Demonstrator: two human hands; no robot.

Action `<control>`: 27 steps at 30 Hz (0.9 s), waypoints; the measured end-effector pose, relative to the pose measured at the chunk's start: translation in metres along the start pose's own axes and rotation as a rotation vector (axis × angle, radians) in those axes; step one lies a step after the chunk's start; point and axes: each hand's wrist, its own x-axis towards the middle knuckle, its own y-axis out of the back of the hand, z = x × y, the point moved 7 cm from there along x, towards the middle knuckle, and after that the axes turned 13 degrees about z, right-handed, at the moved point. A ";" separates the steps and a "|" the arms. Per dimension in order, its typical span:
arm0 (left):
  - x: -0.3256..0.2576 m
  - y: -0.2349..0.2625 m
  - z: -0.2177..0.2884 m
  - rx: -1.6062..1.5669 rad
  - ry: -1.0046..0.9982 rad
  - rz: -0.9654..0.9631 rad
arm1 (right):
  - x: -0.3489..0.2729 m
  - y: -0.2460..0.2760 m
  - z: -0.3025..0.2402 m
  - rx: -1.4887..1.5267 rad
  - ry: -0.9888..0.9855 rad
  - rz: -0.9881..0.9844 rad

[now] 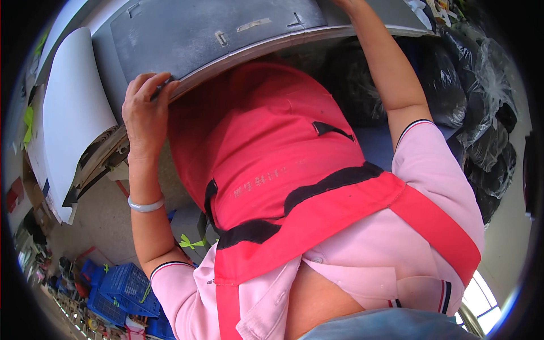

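A dark grey, scuffed board (170, 42) with small slots and a strip of tape lies on the table in front of me. At the board's near left corner is my left hand (146, 105), its fingers curled and pinched together. Something small and dark shows between thumb and forefinger; I cannot make out what it is. My right arm reaches across to the far side of the board. Only the base of my right hand (344, 3) shows at the top edge, with its fingers cut off from view.
A large white sheet (76, 113) curls over the table's left end. Black plastic bags (436, 79) are piled at the right. Blue plastic crates (127, 289) stand on the floor at the lower left. My red apron (272, 141) touches the table's near edge (272, 48).
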 end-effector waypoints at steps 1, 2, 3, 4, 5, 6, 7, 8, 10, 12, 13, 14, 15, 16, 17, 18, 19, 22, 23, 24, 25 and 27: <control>0.000 0.000 -0.001 0.001 0.001 0.000 | 0.000 0.001 -0.003 -0.019 0.024 -0.004; -0.001 0.000 -0.002 0.004 -0.006 0.004 | 0.000 0.001 -0.006 -0.038 0.048 -0.007; -0.001 0.000 -0.002 0.007 -0.012 0.009 | 0.001 -0.002 -0.001 -0.037 0.049 -0.009; 0.000 -0.001 -0.001 0.005 -0.013 0.008 | 0.002 -0.003 0.003 -0.004 0.072 0.003; 0.000 -0.001 -0.001 -0.010 -0.002 0.005 | 0.004 -0.003 0.006 0.028 0.095 0.014; 0.001 -0.002 -0.001 -0.025 0.009 0.003 | 0.005 -0.002 0.011 0.026 0.095 0.016; 0.001 -0.002 -0.001 -0.024 0.011 0.003 | 0.005 -0.003 0.011 0.026 0.093 0.021; 0.001 -0.001 -0.001 -0.021 0.001 0.005 | 0.005 -0.003 0.011 0.026 0.092 0.028; 0.001 -0.001 -0.002 -0.017 -0.008 0.009 | 0.005 -0.003 0.010 0.001 0.103 0.031; 0.001 0.000 -0.003 -0.037 -0.004 0.017 | 0.005 -0.003 0.009 -0.023 0.115 0.036; 0.001 0.000 -0.003 -0.037 -0.003 0.018 | 0.005 -0.004 0.010 -0.018 0.111 0.041; 0.001 0.000 -0.003 -0.040 -0.007 0.014 | 0.004 -0.004 0.011 -0.012 0.108 0.046; 0.002 0.001 -0.002 -0.042 -0.010 0.010 | 0.004 -0.004 0.012 -0.010 0.110 0.047; 0.002 0.002 -0.001 -0.037 -0.007 0.013 | 0.003 -0.005 0.011 -0.005 0.120 0.052; 0.002 0.002 0.000 -0.042 0.018 -0.016 | 0.002 -0.005 0.010 0.002 0.131 0.056; 0.002 0.006 -0.001 -0.034 0.051 -0.040 | 0.002 -0.010 0.008 0.019 0.142 0.043; 0.004 0.005 0.003 0.008 0.033 -0.070 | 0.000 -0.009 0.010 0.013 0.121 0.064; 0.013 -0.016 0.022 0.000 -0.066 -0.065 | -0.003 -0.003 0.012 -0.049 0.108 0.030; 0.017 -0.027 0.033 0.006 -0.151 -0.054 | -0.005 -0.003 0.009 -0.059 0.118 0.022; 0.023 -0.039 0.044 -0.062 -0.167 -0.034 | -0.005 0.000 0.012 -0.073 0.123 0.021; 0.033 -0.060 0.053 -0.085 -0.114 -0.172 | 0.003 0.006 0.034 -0.064 0.137 -0.032; 0.053 -0.084 0.076 -0.164 -0.241 -0.043 | 0.012 -0.006 0.047 -0.035 0.168 -0.107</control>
